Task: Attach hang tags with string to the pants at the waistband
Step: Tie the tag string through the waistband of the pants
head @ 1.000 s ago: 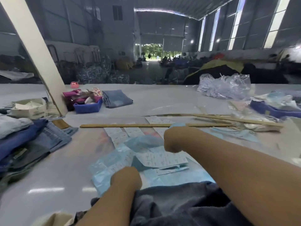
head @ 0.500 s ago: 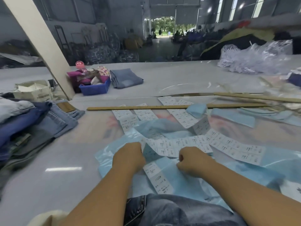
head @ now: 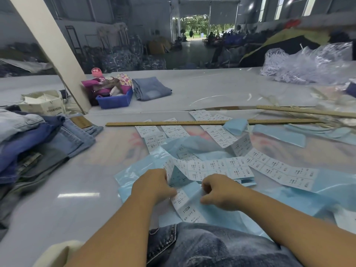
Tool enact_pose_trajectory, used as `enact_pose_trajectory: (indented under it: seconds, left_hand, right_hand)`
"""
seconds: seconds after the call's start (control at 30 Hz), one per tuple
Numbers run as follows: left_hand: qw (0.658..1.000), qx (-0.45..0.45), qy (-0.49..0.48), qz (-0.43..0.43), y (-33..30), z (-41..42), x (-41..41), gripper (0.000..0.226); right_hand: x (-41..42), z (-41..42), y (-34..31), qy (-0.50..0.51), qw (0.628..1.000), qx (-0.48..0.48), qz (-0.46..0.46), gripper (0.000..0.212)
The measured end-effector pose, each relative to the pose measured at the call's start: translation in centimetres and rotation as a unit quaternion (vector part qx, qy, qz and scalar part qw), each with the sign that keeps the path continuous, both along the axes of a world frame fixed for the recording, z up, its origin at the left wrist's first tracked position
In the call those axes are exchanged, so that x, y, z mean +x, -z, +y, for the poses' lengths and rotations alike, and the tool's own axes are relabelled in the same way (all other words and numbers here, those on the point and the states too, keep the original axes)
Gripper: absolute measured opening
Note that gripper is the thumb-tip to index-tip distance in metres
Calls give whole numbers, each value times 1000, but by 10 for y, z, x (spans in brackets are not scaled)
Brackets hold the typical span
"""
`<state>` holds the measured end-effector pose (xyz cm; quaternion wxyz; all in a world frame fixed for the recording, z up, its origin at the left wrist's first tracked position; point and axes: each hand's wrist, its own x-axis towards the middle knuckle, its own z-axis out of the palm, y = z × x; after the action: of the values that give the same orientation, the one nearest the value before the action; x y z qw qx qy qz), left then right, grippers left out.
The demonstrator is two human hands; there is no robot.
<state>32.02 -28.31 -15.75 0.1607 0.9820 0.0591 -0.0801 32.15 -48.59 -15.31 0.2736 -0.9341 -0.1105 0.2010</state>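
Head view: left hand [head: 154, 185] and right hand [head: 221, 191] each pinch the label strip [head: 185, 202] with curled fingers; strip lies between them, long axis running toward the pants [head: 212, 245] just below.

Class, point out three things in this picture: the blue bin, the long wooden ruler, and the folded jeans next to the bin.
blue bin [head: 115, 102]: head view, front wall.
wooden ruler [head: 163, 123]: head view, left half.
folded jeans [head: 151, 89]: head view, top face.
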Motion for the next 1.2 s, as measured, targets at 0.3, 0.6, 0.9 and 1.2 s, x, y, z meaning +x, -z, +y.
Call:
enact_pose_trajectory:
  seconds: [0.3,0.6,0.9,1.2]
  left_hand:
    - [995,-59,-71,-37,-1,1,7,48]
    - [866,-476,-123,90,-13,-6,13,30]
    - [867,-466,-179,-11,-15,1,15,11]
    - [962,-122,-45,-242,-24,-30,9,22]
  right_hand:
    - [6,1,-4,207,944,258,-12,12]
    - [8,1,-7,226,926,303,-14,10]
    - [9,-1,-2,212,926,309,47,12]
    - [14,-4,1,252,892,362,101,23]
